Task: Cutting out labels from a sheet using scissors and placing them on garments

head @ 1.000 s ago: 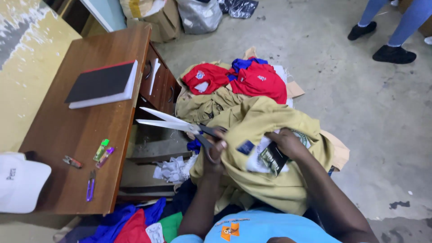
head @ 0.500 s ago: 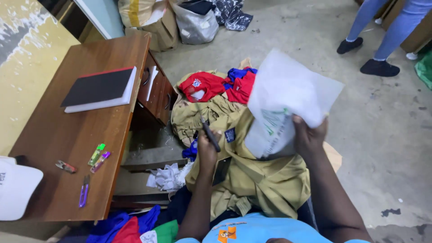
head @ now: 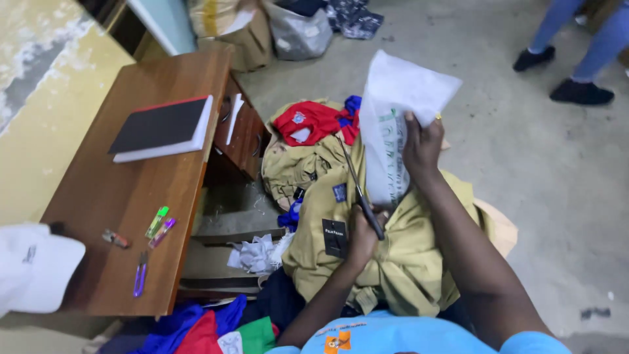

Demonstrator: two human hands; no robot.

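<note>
In the person's lap, on a heap of khaki clothes (head: 400,262), the left hand (head: 362,237) has its grip closed around the black handles of a pair of scissors (head: 359,190). The shut blades point up and away, toward a red shirt (head: 314,121) at the far end of the heap. The right hand (head: 422,145) is raised above the heap, its grip closed on the lower edge of a white plastic bag (head: 396,124), which stands upright and hangs just beside the blades. A black tag (head: 334,237) lies on the khaki cloth next to the left hand.

To the left stands a wooden counter (head: 118,196), its near edge running alongside the heap with a narrow gap between them. In that gap sit a flat cardboard box (head: 216,265) and crumpled white paper (head: 252,254). On the counter lie a black notebook (head: 160,128), two marker pens (head: 158,226), a small purple snipper (head: 140,278) and, at the near left corner, a white cap (head: 33,262). Blue, red and green cloth (head: 209,328) lies below the counter's near end.

To the right the bare concrete floor (head: 557,196) is open room. Another person's legs and dark shoes (head: 580,92) stand well apart at the far right.
</note>
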